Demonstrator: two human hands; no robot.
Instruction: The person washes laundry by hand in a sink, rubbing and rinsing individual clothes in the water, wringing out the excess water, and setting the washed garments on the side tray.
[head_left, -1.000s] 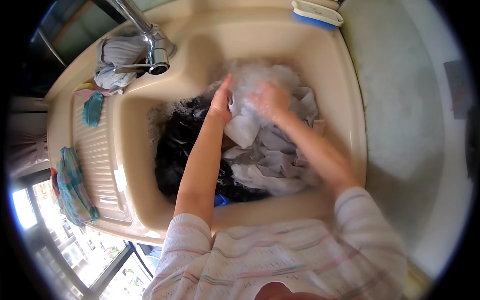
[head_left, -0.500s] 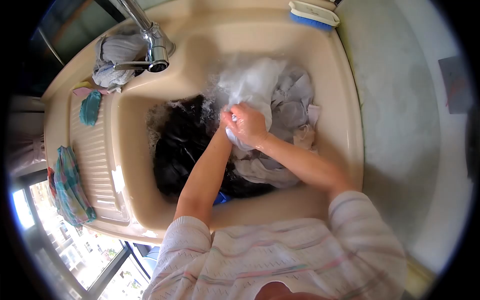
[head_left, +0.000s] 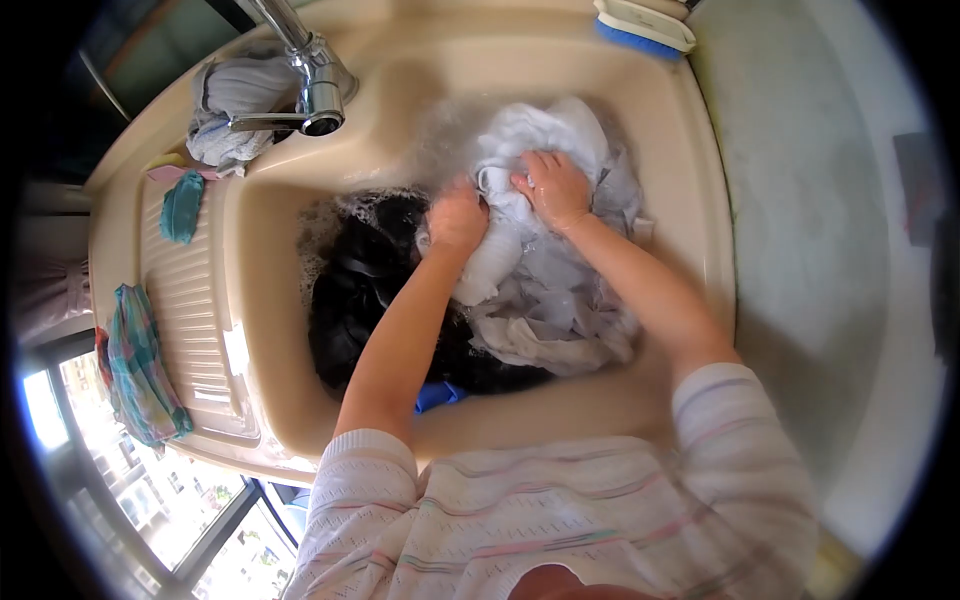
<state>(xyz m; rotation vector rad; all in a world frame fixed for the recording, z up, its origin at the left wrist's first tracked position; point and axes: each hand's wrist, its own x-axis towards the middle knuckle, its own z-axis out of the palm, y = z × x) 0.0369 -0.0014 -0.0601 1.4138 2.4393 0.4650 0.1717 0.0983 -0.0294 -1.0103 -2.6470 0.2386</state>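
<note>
In the basin of the beige sink (head_left: pixel 692 160), a wet white garment (head_left: pixel 548 128) lies bunched in soapy water. My left hand (head_left: pixel 458 218) is closed on its left edge, with the fingertips partly hidden. My right hand (head_left: pixel 556 192) grips the middle of the same garment with bent fingers. Beneath and in front of it is a heap of wet grey and beige clothes (head_left: pixel 565 285). A dark garment (head_left: pixel 355 285) soaks to the left of my left forearm. A small blue piece (head_left: pixel 438 397) pokes out near the front wall.
A chrome tap (head_left: pixel 322 95) juts over the back left. Grey cloths (head_left: pixel 240 105) lie beside it. On the ribbed drainboard (head_left: pixel 190 320) are a teal cloth (head_left: pixel 182 208) and a checked cloth (head_left: pixel 140 365). A blue-bristled brush (head_left: pixel 645 28) rests on the back right rim.
My hands were together, squeezing the white garment. Now they are apart, the right one farther right and back, and the garment is spread wider over the grey clothes.
</note>
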